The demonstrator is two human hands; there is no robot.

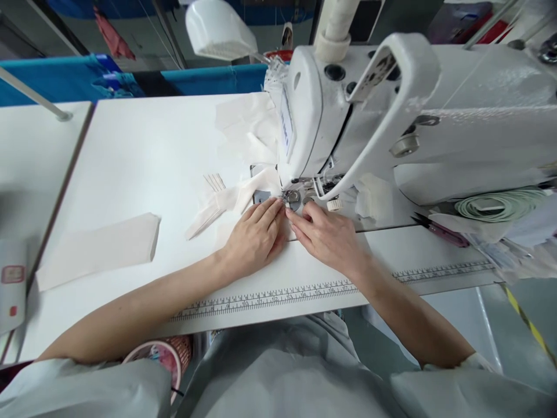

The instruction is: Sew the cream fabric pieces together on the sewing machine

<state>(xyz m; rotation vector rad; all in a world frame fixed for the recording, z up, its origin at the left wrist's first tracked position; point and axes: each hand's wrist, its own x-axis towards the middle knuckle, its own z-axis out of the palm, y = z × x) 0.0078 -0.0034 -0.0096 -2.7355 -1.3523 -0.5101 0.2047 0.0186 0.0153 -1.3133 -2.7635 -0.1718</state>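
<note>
White cloth [237, 198] lies against the left hand [256, 235], reaching the sewing machine's [302, 116] needle area. Left: flattened, fingers together, apparently pressing. Right hand [326, 235]: half-curled alongside; any pinch on cloth cannot be told. Risk, judged: a slip could bring fingers under the needle; dragging folds could skew the cloth. Outward: flat panel [102, 249] left, snips [442, 232] right.

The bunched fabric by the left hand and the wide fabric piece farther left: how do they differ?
The bunched fabric is rumpled, while the wide fabric piece lies mostly flat. The bunched fabric lies close to the left hand; the wide fabric piece lies apart. Both are whitish and on the table.
</note>
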